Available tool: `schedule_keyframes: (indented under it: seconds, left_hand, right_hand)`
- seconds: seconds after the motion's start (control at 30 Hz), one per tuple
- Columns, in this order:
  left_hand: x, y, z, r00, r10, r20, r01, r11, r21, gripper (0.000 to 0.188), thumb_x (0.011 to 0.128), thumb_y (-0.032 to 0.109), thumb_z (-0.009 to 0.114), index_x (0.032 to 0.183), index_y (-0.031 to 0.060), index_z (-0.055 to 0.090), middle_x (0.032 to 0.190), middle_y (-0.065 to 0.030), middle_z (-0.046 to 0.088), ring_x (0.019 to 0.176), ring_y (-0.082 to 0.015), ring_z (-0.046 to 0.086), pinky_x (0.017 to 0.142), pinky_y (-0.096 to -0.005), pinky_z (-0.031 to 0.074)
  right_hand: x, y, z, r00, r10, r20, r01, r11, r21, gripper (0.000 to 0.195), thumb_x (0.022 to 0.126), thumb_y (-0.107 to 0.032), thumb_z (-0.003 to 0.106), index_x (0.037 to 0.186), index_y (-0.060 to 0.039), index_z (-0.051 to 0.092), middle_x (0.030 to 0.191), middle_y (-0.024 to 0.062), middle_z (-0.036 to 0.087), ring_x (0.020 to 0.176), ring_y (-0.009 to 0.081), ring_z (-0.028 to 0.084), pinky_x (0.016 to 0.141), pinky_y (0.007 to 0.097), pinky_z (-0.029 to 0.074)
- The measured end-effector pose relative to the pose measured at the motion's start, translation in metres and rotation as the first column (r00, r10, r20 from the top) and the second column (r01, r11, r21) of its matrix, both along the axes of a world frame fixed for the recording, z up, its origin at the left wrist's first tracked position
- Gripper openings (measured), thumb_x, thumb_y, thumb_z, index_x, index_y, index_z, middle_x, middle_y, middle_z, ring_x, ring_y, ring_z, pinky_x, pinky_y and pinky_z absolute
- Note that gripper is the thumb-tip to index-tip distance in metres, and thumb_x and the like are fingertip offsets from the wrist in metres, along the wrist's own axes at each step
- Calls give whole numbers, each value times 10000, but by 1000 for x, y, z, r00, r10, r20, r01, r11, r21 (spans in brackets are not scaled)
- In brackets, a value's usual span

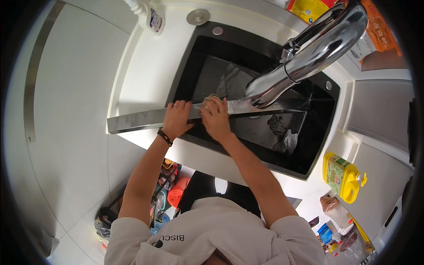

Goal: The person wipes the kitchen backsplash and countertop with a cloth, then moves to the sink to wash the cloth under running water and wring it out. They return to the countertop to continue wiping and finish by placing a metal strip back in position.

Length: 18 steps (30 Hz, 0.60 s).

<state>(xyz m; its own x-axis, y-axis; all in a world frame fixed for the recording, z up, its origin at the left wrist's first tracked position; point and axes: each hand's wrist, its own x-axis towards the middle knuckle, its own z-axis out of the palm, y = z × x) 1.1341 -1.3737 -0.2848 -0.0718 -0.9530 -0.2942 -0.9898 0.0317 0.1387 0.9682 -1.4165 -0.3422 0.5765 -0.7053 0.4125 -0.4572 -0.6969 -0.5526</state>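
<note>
A long metal channel-shaped piece [139, 121] lies across the black sink [185, 76], its left end sticking out over the white counter. My left hand [177, 117] grips it near the sink's left rim, thumb on the near side. Farther right, my right hand [216, 116] presses a pale scrubbing pad or cloth [212, 98] against the metal surface. Most of the pad is hidden under my fingers. The chrome faucet [275, 82] reaches down over the piece just right of that hand, where the surface looks wet.
A dark scouring pad [277, 125] and a grey cloth [290, 140] lie in the sink's right part. On the counter stand a yellow detergent bottle [341, 177] at right and a white spray bottle [149, 18] at upper left. Food packages [377, 26] sit behind the faucet.
</note>
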Motion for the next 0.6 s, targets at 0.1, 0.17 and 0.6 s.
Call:
schedule_keyframes:
  seconds: [0.1, 0.17, 0.6]
  left_hand:
    - [5, -2, -5, 1000, -16, -4, 16, 1000, -20, 632, 555, 248, 769, 1081, 55, 476, 967, -85, 504, 954, -257, 482, 817, -362, 354]
    - [3, -2, -3, 1000, -7, -16, 7, 1000, -31, 604, 559, 248, 767, 1054, 55, 481, 951, -87, 504, 945, -253, 481, 823, -357, 354]
    - [-8, -7, -3, 998, 34, 57, -31, 999, -37, 615, 521, 240, 792, 1023, 60, 486, 940, -90, 508, 944, -266, 485, 811, -376, 357]
  right_hand:
    - [-51, -26, -43, 990, -38, -133, 45, 998, 54, 261, 727, -104, 606, 983, -69, 575, 1069, 124, 502, 1093, 339, 426, 943, 498, 293]
    - [-99, -52, -60, 975, -126, -185, 128, 992, -2, 286, 713, -82, 572, 994, -29, 558, 1027, 161, 504, 1029, 350, 446, 886, 488, 323]
    - [-89, -50, -50, 948, -309, -76, 318, 913, 257, 327, 726, -64, 563, 1039, 19, 514, 1084, 220, 497, 1023, 378, 464, 890, 461, 356]
